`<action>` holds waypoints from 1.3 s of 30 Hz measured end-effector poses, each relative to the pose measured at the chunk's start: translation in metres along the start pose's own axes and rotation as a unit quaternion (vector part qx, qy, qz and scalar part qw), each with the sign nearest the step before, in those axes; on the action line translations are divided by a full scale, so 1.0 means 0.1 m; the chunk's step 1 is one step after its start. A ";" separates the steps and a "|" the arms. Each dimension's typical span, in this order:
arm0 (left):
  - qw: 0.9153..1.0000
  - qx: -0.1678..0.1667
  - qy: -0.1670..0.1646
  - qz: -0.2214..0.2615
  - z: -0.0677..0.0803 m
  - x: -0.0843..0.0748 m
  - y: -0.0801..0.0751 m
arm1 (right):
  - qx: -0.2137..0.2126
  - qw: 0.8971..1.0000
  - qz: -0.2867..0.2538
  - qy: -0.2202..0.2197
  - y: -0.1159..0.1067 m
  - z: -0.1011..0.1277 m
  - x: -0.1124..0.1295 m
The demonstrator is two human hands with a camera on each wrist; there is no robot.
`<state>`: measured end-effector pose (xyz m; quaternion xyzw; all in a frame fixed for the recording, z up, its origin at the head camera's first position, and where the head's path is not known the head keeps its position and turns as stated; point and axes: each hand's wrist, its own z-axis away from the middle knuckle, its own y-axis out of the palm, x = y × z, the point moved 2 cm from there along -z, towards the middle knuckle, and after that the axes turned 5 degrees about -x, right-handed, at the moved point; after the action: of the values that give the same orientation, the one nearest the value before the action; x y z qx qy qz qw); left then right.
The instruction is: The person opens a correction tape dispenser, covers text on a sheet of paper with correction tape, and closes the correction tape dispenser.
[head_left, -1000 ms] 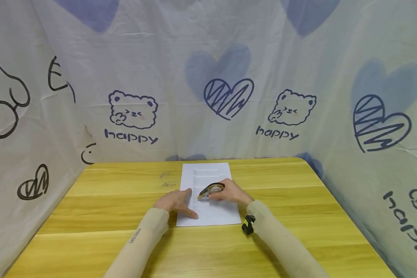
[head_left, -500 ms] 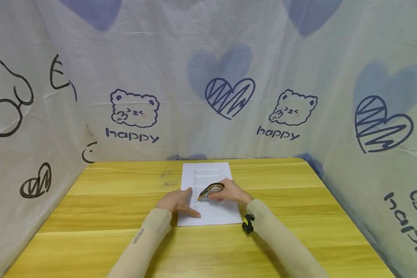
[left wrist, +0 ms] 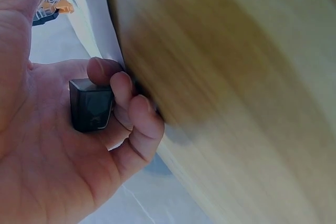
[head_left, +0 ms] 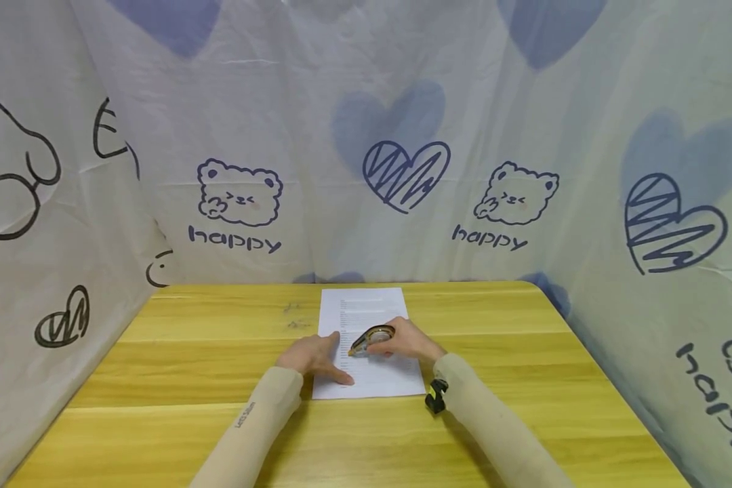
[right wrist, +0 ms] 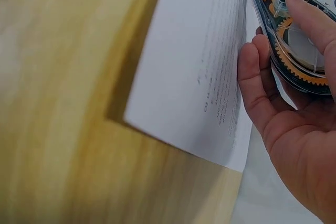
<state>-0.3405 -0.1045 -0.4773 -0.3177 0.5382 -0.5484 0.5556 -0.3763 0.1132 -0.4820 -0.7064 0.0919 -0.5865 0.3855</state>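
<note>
A white printed sheet (head_left: 372, 386) lies on the wooden table in the head view. My left hand (head_left: 308, 356) rests on its left side, thumb and index finger spread over the paper. In the left wrist view, the other fingers of that hand curl round a small black cap-like piece (left wrist: 90, 106) against the palm. My right hand (head_left: 407, 339) grips a correction tape (head_left: 372, 335), its orange tip against the printed lines near the left of the text. The right wrist view shows the clear case and orange gears of the correction tape (right wrist: 302, 51), with the thumb on its side.
The yellow wood-grain table (head_left: 207, 379) extends on both sides of the sheet. Faint dark marks (head_left: 295, 324) show on it left of the paper. A white curtain (head_left: 317, 203) with hearts and bears hangs behind and at both sides. A black strap piece (head_left: 436, 396) sits at the right wrist.
The head view has shifted slightly. My left thumb has edged a little to the right on the sheet, and the correction tape's tip sits very slightly lower on the page.
</note>
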 end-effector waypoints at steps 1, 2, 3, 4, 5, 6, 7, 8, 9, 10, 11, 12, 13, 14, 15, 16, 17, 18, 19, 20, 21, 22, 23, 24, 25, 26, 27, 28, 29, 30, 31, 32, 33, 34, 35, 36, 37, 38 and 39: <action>1.000 0.000 0.001 0.000 0.00 0.00 0.00 | 0.000 1.000 0.004 -0.002 0.00 0.00 0.00; 1.000 -0.001 0.001 0.000 0.00 0.00 0.00 | 0.001 1.000 0.004 -0.004 0.01 0.00 0.00; 1.000 -0.003 0.002 0.001 0.00 0.00 0.00 | 0.000 1.000 0.007 -0.007 0.01 0.00 0.00; 1.000 -0.004 0.003 0.001 0.00 -0.01 -0.01 | -0.001 1.000 0.008 -0.009 0.00 0.00 0.00; 1.000 -0.006 0.004 0.001 0.00 -0.01 -0.01 | -0.001 1.000 0.009 -0.012 0.00 0.00 0.00; 1.000 -0.008 0.004 0.001 0.00 -0.01 -0.01 | -0.002 1.000 0.010 -0.013 0.00 0.00 0.00; 1.000 -0.008 0.004 0.002 0.00 -0.01 -0.01 | -0.003 1.000 0.011 -0.013 0.00 0.00 0.00; 1.000 -0.008 0.005 0.003 0.00 -0.01 -0.01 | -0.003 1.000 0.011 -0.014 0.00 -0.01 0.00; 1.000 -0.008 0.004 0.003 0.00 -0.01 -0.01 | -0.003 1.000 0.013 -0.014 0.00 0.00 0.00; 1.000 -0.007 0.002 0.005 0.00 -0.01 -0.01 | -0.003 1.000 0.015 -0.014 0.00 0.00 0.00; 1.000 -0.006 0.001 0.006 0.00 -0.01 -0.01 | -0.002 1.000 0.017 -0.014 0.00 0.00 -0.01; 1.000 -0.005 0.000 0.007 0.00 -0.01 -0.01 | -0.002 1.000 0.019 -0.012 0.00 0.00 0.00; 1.000 -0.004 -0.001 0.010 0.00 -0.01 0.00 | -0.001 1.000 0.020 -0.010 0.00 0.00 0.00; 1.000 -0.004 -0.003 0.012 0.00 -0.01 0.00 | -0.001 1.000 0.021 -0.009 0.00 0.00 0.00; 1.000 -0.003 -0.004 0.015 -0.01 -0.01 0.00 | -0.001 1.000 0.023 -0.007 0.00 0.01 0.00; 1.000 -0.002 -0.005 0.016 -0.01 -0.01 0.00 | -0.001 1.000 0.026 -0.005 0.00 0.01 0.01; 1.000 -0.001 -0.005 0.018 -0.02 -0.01 0.01 | -0.001 1.000 0.030 -0.003 0.00 0.01 0.01; 1.000 -0.001 -0.005 0.019 -0.02 -0.01 0.01 | -0.001 0.999 0.033 -0.003 -0.01 0.01 0.02; 1.000 0.000 -0.007 0.021 -0.02 -0.01 0.01 | 0.000 0.999 0.038 -0.004 -0.01 0.00 0.03; 1.000 0.002 -0.007 0.021 -0.03 -0.01 0.01 | 0.001 0.999 0.043 -0.005 -0.02 0.00 0.03; 1.000 0.003 -0.007 0.022 -0.02 -0.01 0.01 | 0.003 0.999 0.051 -0.007 -0.03 -0.01 0.04; 1.000 0.004 -0.007 0.024 -0.02 -0.01 0.01 | 0.005 0.998 0.059 -0.009 -0.03 -0.01 0.05; 1.000 0.005 -0.008 0.026 -0.02 -0.02 0.01 | 0.008 0.998 0.067 -0.012 -0.04 -0.02 0.06; 1.000 0.006 -0.008 0.026 -0.02 -0.02 0.01 | 0.011 0.997 0.074 -0.015 -0.04 -0.03 0.07; 1.000 0.006 -0.008 0.026 -0.02 -0.02 0.01 | 0.013 0.996 0.082 -0.017 -0.05 -0.04 0.08; 1.000 0.006 -0.008 0.026 -0.02 -0.02 0.01 | 0.016 0.996 0.089 -0.018 -0.06 -0.04 0.09; 1.000 0.006 -0.007 0.025 -0.01 -0.02 0.00 | 0.020 0.995 0.096 -0.019 -0.06 -0.05 0.10; 1.000 0.006 -0.007 0.024 -0.01 -0.02 0.00 | 0.023 0.994 0.101 -0.020 -0.07 -0.06 0.11; 1.000 0.007 -0.006 0.022 -0.01 -0.02 0.00 | 0.027 0.994 0.107 -0.023 -0.08 -0.07 0.12; 1.000 0.007 -0.006 0.022 -0.01 -0.02 0.00 | 0.030 0.993 0.112 -0.024 -0.08 -0.07 0.14; 1.000 0.007 -0.006 0.022 -0.01 -0.02 0.00 | 0.032 0.992 0.120 -0.026 -0.09 -0.08 0.15; 1.000 0.007 -0.007 0.023 -0.01 -0.02 0.00 | 0.035 0.991 0.127 -0.029 -0.09 -0.09 0.16; 1.000 0.008 -0.008 0.023 -0.01 -0.02 0.00 | 0.037 0.990 0.136 -0.031 -0.09 -0.09 0.18; 1.000 0.009 -0.009 0.024 -0.01 -0.01 0.00 | 0.036 0.988 0.147 -0.033 -0.09 -0.10 0.19; 1.000 0.009 -0.010 0.024 -0.01 -0.01 0.00 | 0.035 0.986 0.158 -0.033 -0.09 -0.10 0.20; 1.000 0.009 -0.012 0.025 -0.01 0.00 0.01 | 0.035 0.985 0.165 -0.034 -0.09 -0.11 0.22; 1.000 0.010 -0.013 0.025 -0.01 0.00 0.01 | 0.034 0.984 0.173 -0.033 -0.09 -0.11 0.23; 1.000 0.012 -0.015 0.024 -0.01 0.00 0.01 | 0.036 0.983 0.176 -0.032 -0.09 -0.11 0.24; 1.000 0.013 -0.016 0.024 -0.01 0.00 0.01 | 0.036 0.983 0.179 -0.030 -0.09 -0.10 0.24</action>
<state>-0.3413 -0.1041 -0.4783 -0.3059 0.5298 -0.5367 0.5811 -0.3814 0.1007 -0.4573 -0.6812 0.1841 -0.4894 0.5124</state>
